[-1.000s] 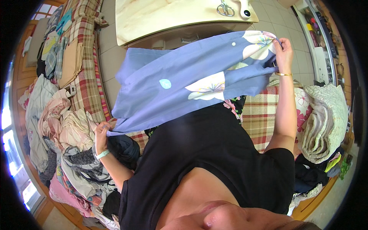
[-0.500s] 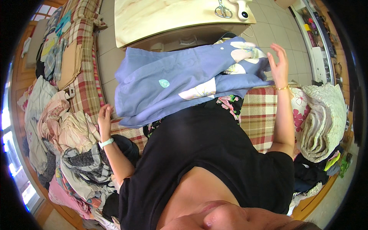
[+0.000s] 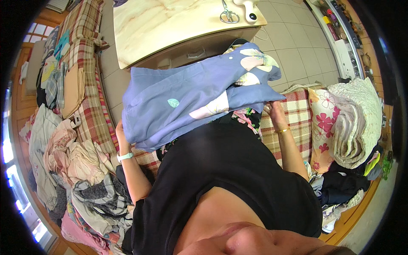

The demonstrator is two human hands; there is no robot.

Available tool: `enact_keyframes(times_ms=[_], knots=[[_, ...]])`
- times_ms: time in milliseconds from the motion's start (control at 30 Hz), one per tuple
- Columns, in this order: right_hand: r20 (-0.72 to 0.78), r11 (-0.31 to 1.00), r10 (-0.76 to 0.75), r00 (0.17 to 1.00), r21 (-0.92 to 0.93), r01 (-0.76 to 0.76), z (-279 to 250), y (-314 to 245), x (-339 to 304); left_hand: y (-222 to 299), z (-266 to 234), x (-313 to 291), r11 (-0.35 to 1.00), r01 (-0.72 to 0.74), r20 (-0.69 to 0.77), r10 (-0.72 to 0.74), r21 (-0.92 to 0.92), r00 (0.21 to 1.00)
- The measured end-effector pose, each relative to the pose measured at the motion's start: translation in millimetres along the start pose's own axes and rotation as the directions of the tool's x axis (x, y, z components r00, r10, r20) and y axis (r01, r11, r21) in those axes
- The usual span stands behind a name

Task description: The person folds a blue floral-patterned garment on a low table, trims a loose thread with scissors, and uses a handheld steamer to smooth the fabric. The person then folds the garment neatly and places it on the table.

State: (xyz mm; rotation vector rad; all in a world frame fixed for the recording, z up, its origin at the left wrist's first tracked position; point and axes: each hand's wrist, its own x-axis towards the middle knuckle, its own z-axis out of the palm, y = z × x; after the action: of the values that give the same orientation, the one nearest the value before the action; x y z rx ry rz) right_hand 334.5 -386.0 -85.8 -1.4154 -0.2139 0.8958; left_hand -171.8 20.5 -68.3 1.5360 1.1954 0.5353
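A blue cloth (image 3: 157,110) with large white flowers and a small pale green leaf lies folded in loose layers across my lap. At its right corner, my right hand (image 3: 277,114) has its fingers closed around the edge, partly under the fabric. My left hand (image 3: 122,132) is at the cloth's left edge, with its fingers partly hidden behind the fabric, so their grip does not show. What kind of cloth article this is cannot be told.
Ahead stands a marble-patterned table (image 3: 170,29) with scissors (image 3: 229,16) and a white device (image 3: 246,9). Heaped clothes (image 3: 76,153) lie on the plaid sofa at left. A rolled cream quilt (image 3: 357,123) and a floral pillow (image 3: 323,123) are at right.
My right hand has come down from its raised, spread pose beside the cloth and now holds its right corner. My left hand has moved slightly lower, against the cloth's left edge. The view has shifted.
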Motion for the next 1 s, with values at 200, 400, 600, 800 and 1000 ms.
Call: enact_keyframes(times_ms=[200, 400, 600, 800, 1000], knots=[[-0.123, 0.941, -0.07, 0.99, -0.337, 0.024, -15.4, -0.2, 19.0, 3.9, -22.9, 12.0, 0.982, -0.185, -0.357, 0.18, 0.02, 0.917], [-0.01, 1.0, 0.011, 1.0, -0.014, -0.011, -32.1, -104.3, -27.3, 24.5, -45.3, -14.0, 0.974, -0.188, -0.484, 0.103, -0.129, 0.869], [0.205, 0.5, 0.687, 0.697, -0.829, -0.249, -148.6, -21.4, -38.1, -66.8, -91.3, -0.8, 0.971, -0.036, -0.385, -0.06, -0.236, 0.921], [0.011, 0.209, -0.266, 0.964, -0.976, 0.069, -80.7, -70.0, 43.2, -2.7, -55.7, 16.8, 0.871, -0.065, -0.402, 0.289, 0.486, 0.869], [0.004, 0.56, -0.321, 0.947, -0.806, 0.193, -22.5, -118.5, 127.3, 49.2, -18.5, 36.9, 0.907, 0.091, -0.112, -0.049, 0.411, 0.993]])
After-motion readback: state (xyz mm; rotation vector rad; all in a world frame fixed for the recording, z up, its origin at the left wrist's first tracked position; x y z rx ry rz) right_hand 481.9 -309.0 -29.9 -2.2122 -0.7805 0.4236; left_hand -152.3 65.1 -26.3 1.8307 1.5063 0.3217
